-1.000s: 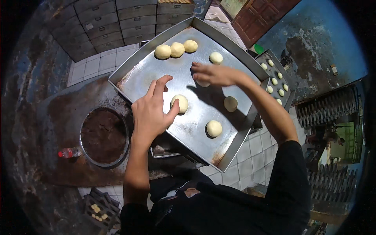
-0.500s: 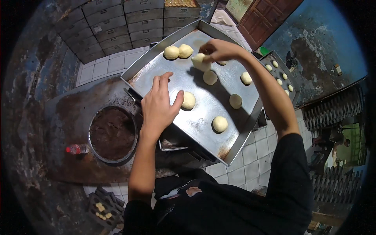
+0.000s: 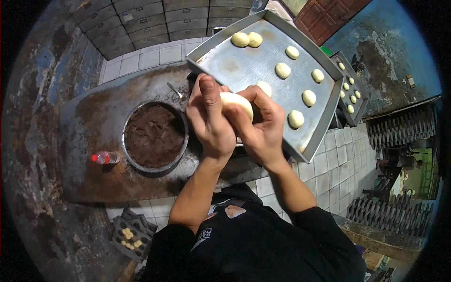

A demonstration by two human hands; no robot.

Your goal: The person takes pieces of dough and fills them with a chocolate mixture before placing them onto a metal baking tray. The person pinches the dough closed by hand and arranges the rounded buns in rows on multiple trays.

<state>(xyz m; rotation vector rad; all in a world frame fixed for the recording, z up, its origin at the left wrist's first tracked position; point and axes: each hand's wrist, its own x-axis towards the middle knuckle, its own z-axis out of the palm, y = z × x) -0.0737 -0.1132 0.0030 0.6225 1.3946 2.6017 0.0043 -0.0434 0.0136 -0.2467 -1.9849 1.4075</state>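
Observation:
Both of my hands are raised over the near side of a large metal baking tray (image 3: 221, 77), closed round one piece of pale dough (image 3: 240, 104). My left hand (image 3: 210, 124) cups the dough from the left, its thumb pointing up. From the other side my right hand (image 3: 264, 127) presses its thumb and bent fingers against the same piece, which looks flattened. Several dough balls (image 3: 283, 70) lie spread on the tray, and two of them touch at its far left corner. A round metal bowl (image 3: 126, 149) of dark brown paste (image 3: 155, 135) stands left of my hands.
A spoon-like utensil (image 3: 175, 90) and a red-capped bottle (image 3: 105, 158) rest on the stained worktable (image 3: 87, 123). Another tray of dough pieces (image 3: 353, 89) sits at right. Stacked metal drawers (image 3: 185, 14) line the back. A mould pan with yellowish dough (image 3: 131, 238) is low at left.
My right hand has brought a dough piece from above the tray toward me. My left hand has left the tray and joined it on the dough. The view has shifted.

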